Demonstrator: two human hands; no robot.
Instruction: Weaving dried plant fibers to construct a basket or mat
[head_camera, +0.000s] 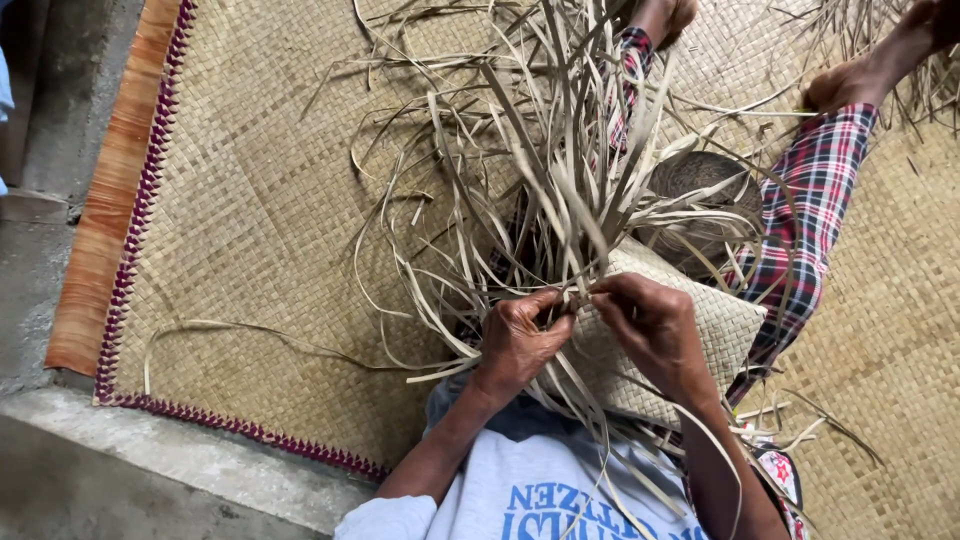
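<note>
Left hand (520, 335) and right hand (650, 325) each pinch dry strips (560, 200) at the edge of the half-woven panel (715, 330) on the lap. Loose strands tangle above; one could slip or snap.

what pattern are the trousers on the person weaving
Red, white and dark plaid trousers, clearest in the head view, on the leg at right.

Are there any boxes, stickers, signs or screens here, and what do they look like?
No packages, signs or screens.
Shirt print: bottom middle, blue block lettering on a pale grey shirt, partly hidden by dry straw strips.
Nothing printed on the woven mat or the woven piece by the left hand and right hand.
</note>
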